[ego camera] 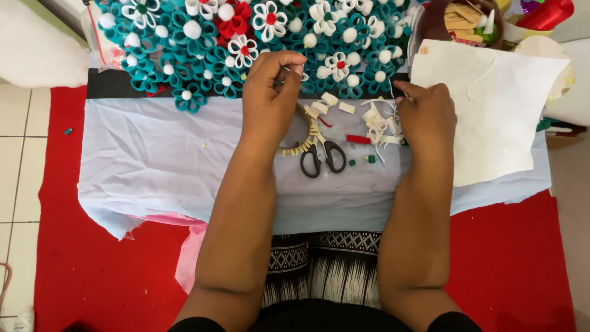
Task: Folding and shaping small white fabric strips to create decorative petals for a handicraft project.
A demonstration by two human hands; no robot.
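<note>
My left hand [270,92] hovers over a pale cloth [153,160], its fingertips pinched together at the lower edge of a bed of teal, white and red felt flowers [203,43]; whether it grips anything is hidden. My right hand [427,114] rests at the right of a heap of white felt strips [378,123], fingers curled and pinching a strip end. Between the hands lie black-handled scissors [322,154], small white rolled pieces [329,101] and a red scrap [358,139].
A white felt sheet [491,110] lies right of my right hand. Behind it stands a brown bowl [430,21] with wooden sticks. Red carpet [92,264] surrounds the cloth; white floor tiles [15,160] lie at left. Pink fabric [187,252] hangs below the cloth.
</note>
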